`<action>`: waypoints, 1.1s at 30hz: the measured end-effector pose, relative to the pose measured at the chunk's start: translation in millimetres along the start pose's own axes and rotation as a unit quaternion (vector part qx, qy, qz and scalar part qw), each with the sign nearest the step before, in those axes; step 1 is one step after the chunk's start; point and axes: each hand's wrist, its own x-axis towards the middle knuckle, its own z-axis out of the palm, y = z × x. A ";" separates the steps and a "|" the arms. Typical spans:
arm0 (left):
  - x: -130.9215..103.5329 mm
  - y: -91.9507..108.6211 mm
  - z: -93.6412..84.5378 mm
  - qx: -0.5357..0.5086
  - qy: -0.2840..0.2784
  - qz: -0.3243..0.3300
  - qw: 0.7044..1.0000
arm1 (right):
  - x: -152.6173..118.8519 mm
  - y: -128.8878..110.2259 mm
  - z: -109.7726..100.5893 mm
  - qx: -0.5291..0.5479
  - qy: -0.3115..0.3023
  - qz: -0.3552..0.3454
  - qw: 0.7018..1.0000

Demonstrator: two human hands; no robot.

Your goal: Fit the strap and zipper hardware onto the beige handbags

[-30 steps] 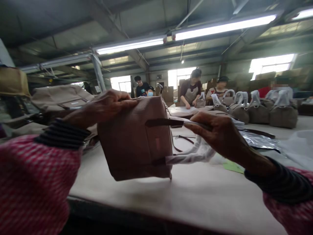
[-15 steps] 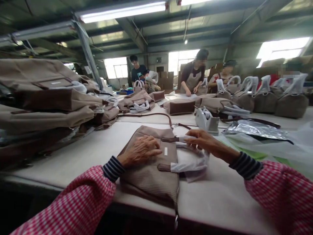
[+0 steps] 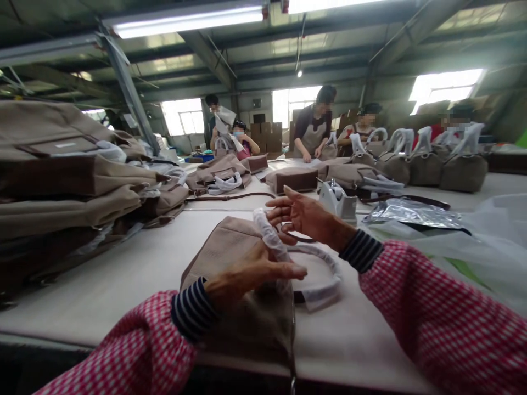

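The left hand (image 3: 250, 272) has its thumb stretched out, but I cannot tell whether its fingers grip the wrapped handle (image 3: 270, 236). The right hand (image 3: 307, 218) is spread, its fingers close to this handle. The brown bag (image 3: 226, 247) lies beneath them on the white table (image 3: 123, 274). Behind stands a tape dispenser (image 3: 348, 206).
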 end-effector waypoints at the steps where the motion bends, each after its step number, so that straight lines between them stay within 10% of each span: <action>1: 0.3 -1.6 1.2 -0.024 0.035 -0.002 0.999 | 5.8 6.5 -1.0 -0.063 0.038 -0.020 0.997; 6: 4.9 -20.5 -42.1 0.071 0.237 -0.034 0.968 | 15.3 67.5 -14.3 -0.359 0.204 -0.074 0.908; 9: 1.6 -36.0 -82.8 0.395 0.326 -0.001 0.859 | 8.2 97.6 -15.1 -0.404 0.211 -0.086 0.886; 13: -2.5 -41.6 -107.3 0.694 0.225 0.196 0.655 | -0.2 108.7 -3.8 -0.530 0.144 -0.117 0.828; 15: 1.9 -36.2 -104.3 0.744 0.137 0.246 0.606 | 0.2 107.8 2.5 -0.583 0.123 -0.112 0.795; 17: 10.8 -28.7 -95.9 0.734 0.065 0.255 0.625 | 4.7 107.8 7.3 -0.603 0.133 -0.087 0.782; 21: 27.5 -18.0 -77.9 0.577 0.010 0.191 0.794 | 20.9 113.0 10.6 -0.614 0.152 -0.055 0.772; 25: 27.3 -10.7 -66.6 0.403 0.116 0.121 0.900 | 27.4 111.2 4.5 -0.605 0.131 -0.066 0.782; 29: 18.9 5.8 -59.4 0.464 0.225 0.201 0.833 | 8.7 97.2 -10.0 -0.595 0.063 -0.093 0.796; 33: 16.8 17.3 -49.0 0.650 -0.036 0.288 0.703 | -23.4 79.6 -30.1 -0.575 0.005 -0.121 0.809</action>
